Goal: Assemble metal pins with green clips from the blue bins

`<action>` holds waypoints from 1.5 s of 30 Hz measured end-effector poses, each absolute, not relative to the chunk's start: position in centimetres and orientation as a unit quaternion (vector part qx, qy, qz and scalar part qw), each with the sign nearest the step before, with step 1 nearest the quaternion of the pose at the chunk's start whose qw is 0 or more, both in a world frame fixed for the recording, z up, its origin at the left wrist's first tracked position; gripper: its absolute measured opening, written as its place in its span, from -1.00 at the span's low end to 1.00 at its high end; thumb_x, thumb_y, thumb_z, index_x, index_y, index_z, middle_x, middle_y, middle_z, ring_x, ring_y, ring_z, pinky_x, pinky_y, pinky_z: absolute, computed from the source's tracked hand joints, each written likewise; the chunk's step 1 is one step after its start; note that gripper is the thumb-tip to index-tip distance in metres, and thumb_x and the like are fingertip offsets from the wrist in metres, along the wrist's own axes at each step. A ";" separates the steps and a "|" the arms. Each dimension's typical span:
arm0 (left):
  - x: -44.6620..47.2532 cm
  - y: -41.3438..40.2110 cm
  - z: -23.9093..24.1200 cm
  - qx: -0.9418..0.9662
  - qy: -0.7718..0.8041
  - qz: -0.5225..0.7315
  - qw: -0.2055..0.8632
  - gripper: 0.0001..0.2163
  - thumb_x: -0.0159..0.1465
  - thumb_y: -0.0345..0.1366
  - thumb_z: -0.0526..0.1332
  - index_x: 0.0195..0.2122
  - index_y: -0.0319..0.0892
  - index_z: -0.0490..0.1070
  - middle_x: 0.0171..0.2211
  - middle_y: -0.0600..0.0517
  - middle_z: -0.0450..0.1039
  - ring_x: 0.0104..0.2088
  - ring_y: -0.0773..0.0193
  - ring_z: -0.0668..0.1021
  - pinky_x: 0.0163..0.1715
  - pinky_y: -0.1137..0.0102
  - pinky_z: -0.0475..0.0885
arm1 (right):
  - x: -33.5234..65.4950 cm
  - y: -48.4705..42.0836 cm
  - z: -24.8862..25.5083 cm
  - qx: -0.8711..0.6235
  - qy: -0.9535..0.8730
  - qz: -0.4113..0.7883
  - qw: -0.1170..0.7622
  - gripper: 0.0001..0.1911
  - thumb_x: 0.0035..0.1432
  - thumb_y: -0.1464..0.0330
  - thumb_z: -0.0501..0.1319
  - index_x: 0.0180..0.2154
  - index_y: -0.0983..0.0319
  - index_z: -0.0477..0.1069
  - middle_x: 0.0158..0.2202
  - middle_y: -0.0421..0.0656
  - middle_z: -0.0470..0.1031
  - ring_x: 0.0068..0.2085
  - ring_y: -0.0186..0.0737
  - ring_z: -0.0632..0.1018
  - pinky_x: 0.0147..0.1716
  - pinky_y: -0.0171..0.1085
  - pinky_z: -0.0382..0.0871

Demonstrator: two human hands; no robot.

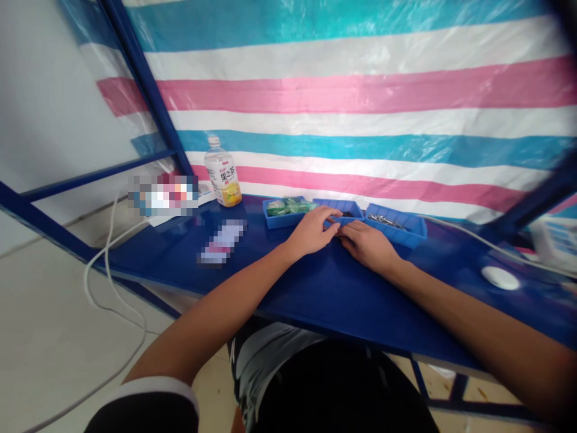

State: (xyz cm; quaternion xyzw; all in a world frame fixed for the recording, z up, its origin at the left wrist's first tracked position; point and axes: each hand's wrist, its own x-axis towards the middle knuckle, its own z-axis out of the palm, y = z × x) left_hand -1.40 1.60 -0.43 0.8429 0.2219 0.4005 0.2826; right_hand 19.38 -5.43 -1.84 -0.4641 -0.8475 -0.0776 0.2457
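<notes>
Head view: the left hand (312,230) and right hand (367,243) are resting side by side on the blue counter (315,288), fingertips meeting just in front of the middle tray (339,210). Their fingers are curling together, perhaps pinching some small part, though it is too small to tell. A tray of green packets (285,211) is sitting to the left, a tray of metal parts (396,224) to the right. A drink bottle (222,173) is standing farther left.
</notes>
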 end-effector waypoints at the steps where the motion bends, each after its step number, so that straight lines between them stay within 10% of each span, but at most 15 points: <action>1: -1.5 1.6 -0.4 0.844 0.222 0.399 0.282 -0.75 0.39 -0.42 0.24 0.08 -0.20 0.54 0.06 -0.17 0.58 -0.06 0.17 0.68 -0.10 0.28 0.65 | 19.4 -5.4 -1.9 -0.470 -0.840 -0.075 0.260 -0.75 0.38 0.46 0.18 -0.05 0.17 0.61 -0.12 -0.01 0.68 -0.04 0.08 0.61 -0.07 -0.01 0.57; 13: -2.0 0.7 0.4 0.844 0.268 0.359 0.296 -0.71 0.47 -0.27 0.24 0.16 -0.18 0.53 -0.17 -0.06 0.68 -0.27 0.24 0.69 -0.13 0.29 0.64 | 20.2 -4.8 -3.1 -0.520 -0.642 0.212 0.523 -0.61 0.25 0.19 0.39 0.08 0.15 0.56 -0.07 -0.05 0.74 -0.03 0.02 0.74 0.06 0.05 0.63; 26: -1.6 0.9 -0.7 0.790 0.220 0.326 0.470 -0.69 0.42 -0.37 0.25 0.14 -0.23 0.59 -0.14 -0.13 0.72 -0.19 0.20 0.75 -0.14 0.30 0.69 | 19.1 -6.5 -1.2 -0.512 -0.617 0.268 0.534 -0.59 0.12 -0.02 0.51 -0.19 0.16 0.70 -0.23 -0.09 0.72 -0.39 -0.17 0.63 -0.28 -0.10 0.64; 39: -1.8 1.2 0.2 0.804 0.270 0.366 0.384 -0.87 0.33 -0.35 0.35 -0.15 -0.20 0.68 -0.23 -0.06 0.73 -0.22 0.20 0.74 -0.05 0.25 0.66 | 19.5 -6.5 -1.4 -0.537 -0.660 0.205 0.483 -0.64 0.21 0.04 0.42 -0.17 0.18 0.64 -0.19 -0.05 0.73 -0.29 -0.07 0.69 -0.21 -0.04 0.65; 45: -1.5 1.1 -0.4 0.796 0.258 0.379 0.395 -0.63 0.29 -0.41 0.36 0.13 -0.22 0.54 -0.17 -0.10 0.72 -0.23 0.21 0.73 -0.09 0.27 0.66 | 19.5 -6.4 -1.8 -0.535 -0.711 0.113 0.442 -0.77 0.25 0.23 0.34 -0.08 0.14 0.52 -0.25 -0.11 0.67 -0.28 -0.06 0.66 -0.23 -0.07 0.60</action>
